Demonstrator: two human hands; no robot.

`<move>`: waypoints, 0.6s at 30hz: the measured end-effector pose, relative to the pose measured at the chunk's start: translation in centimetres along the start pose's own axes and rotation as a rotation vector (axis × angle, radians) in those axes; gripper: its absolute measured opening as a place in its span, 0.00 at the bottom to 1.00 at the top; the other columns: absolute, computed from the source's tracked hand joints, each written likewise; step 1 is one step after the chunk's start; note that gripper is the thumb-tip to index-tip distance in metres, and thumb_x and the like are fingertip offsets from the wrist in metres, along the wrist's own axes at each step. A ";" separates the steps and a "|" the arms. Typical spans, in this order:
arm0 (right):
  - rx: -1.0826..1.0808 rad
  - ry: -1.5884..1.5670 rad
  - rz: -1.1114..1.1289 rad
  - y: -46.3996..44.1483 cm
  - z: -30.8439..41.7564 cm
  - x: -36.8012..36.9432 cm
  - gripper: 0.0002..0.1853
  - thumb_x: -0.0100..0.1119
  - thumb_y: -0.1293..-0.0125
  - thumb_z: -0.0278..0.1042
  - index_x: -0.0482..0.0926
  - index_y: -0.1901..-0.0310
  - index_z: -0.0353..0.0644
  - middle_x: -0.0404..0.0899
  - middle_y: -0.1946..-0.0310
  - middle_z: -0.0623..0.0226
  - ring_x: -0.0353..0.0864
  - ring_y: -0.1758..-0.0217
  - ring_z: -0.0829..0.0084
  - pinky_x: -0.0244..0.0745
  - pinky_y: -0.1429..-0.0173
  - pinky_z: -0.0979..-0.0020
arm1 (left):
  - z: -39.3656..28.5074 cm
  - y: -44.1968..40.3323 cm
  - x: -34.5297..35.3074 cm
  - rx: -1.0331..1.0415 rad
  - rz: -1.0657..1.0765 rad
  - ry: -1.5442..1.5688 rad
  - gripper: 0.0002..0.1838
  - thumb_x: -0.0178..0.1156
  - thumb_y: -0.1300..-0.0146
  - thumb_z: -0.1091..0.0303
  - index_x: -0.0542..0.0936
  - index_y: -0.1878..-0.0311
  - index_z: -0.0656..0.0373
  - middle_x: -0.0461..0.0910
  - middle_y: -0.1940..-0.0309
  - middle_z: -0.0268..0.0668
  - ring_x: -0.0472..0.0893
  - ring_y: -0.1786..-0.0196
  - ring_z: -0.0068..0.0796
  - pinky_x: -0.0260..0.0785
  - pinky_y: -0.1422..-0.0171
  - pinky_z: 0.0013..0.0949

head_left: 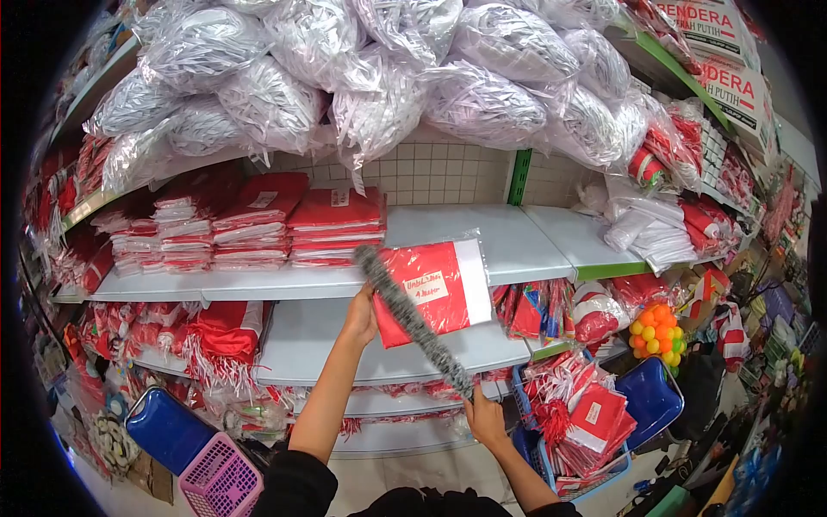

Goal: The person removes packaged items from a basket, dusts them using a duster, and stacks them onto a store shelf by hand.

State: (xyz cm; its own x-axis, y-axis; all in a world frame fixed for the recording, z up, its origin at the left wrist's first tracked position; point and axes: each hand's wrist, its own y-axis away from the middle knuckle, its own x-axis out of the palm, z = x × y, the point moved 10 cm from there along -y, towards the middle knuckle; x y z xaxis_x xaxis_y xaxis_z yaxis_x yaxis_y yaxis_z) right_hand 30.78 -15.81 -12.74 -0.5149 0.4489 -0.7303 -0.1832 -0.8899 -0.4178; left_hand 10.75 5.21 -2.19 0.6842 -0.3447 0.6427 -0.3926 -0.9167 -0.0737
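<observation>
My left hand (363,315) is closed on the left edge of a flat red-and-white flag packet (444,308) in clear plastic, with a handwritten label on its front. The packet is held up before the shelves. My right hand (485,420) is wrapped round the lower end of a grey fluffy duster (415,320). The duster slants up to the left across the front of the packet, and its tip is near my left hand. Whether the duster touches the plastic I cannot tell.
Stacks of red-and-white packets (336,228) sit on the middle shelf (465,233). Bags of white strips (508,52) hang over the top shelf's edge. Below right stands a blue basket (594,482) of red packets; a pink basket (222,474) and blue stool (170,429) are lower left.
</observation>
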 end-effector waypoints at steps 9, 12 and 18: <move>-0.009 -0.032 -0.007 -0.1 0.0 0.1 0.20 0.46 0.32 0.34 0.62 0.46 0.25 0.73 0.81 0.44 0.75 0.78 0.45 0.65 0.75 0.56 | -0.1 0.1 0.1 0.028 -0.024 -0.008 0.20 0.38 0.28 0.58 0.63 0.39 0.59 0.71 0.43 0.41 0.73 0.41 0.37 0.64 0.35 0.43; 0.143 -0.202 -0.135 -0.1 -1.6 -0.9 0.18 0.47 0.33 0.33 0.64 0.49 0.27 0.73 0.80 0.44 0.76 0.77 0.46 0.65 0.75 0.56 | 0.6 0.7 1.0 -0.040 0.035 0.078 0.19 0.38 0.27 0.59 0.63 0.39 0.58 0.72 0.44 0.41 0.73 0.42 0.35 0.65 0.37 0.43; -0.015 -0.180 -0.024 2.1 1.0 -0.6 0.20 0.49 0.34 0.37 0.65 0.47 0.30 0.75 0.76 0.44 0.76 0.74 0.46 0.67 0.69 0.54 | 1.8 1.7 3.6 -0.140 0.076 0.139 0.19 0.39 0.27 0.58 0.63 0.39 0.57 0.71 0.43 0.41 0.73 0.42 0.36 0.66 0.38 0.43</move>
State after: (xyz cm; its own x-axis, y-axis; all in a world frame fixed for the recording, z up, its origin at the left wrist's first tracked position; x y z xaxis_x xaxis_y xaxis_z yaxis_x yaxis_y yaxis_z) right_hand 29.89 -18.02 -12.65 -0.6520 0.4474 -0.6122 -0.1856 -0.8770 -0.4432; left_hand 13.62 2.04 -1.34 0.5616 -0.3718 0.7392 -0.5284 -0.8486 -0.0254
